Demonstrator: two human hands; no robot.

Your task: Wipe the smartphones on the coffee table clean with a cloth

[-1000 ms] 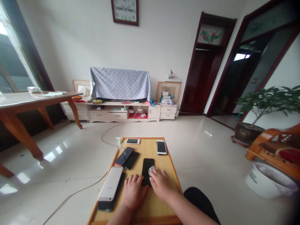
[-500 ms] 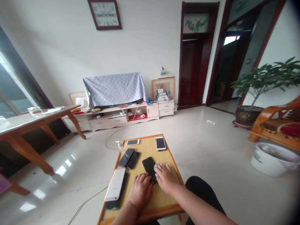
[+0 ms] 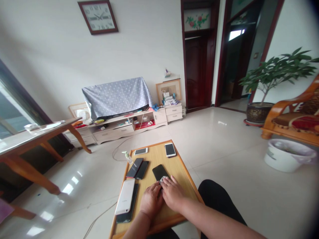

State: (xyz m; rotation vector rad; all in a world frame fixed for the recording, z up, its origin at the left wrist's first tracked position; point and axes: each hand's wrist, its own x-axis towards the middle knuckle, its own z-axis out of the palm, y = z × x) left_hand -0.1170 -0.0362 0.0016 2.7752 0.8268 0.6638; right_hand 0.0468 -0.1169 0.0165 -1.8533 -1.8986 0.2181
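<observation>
A black smartphone lies screen up on the small wooden table. My left hand grips its near left edge with bent fingers. My right hand presses a small greyish-white cloth onto the screen; the cloth is mostly hidden under the fingers. Both hands cover the near part of the phone. To the left, a white phone lies face down on a dark phone. Beyond them, two dark phones overlap.
At the table's far end are a white phone, another white-framed phone and a clear pump bottle. A white bucket stands on the floor to the right, near a wooden armchair. A cable runs along the floor at left.
My right hand has slid left and nearer to me across the phone, bringing the cloth close to my left fingertips. The camera view has turned slightly to the right.
</observation>
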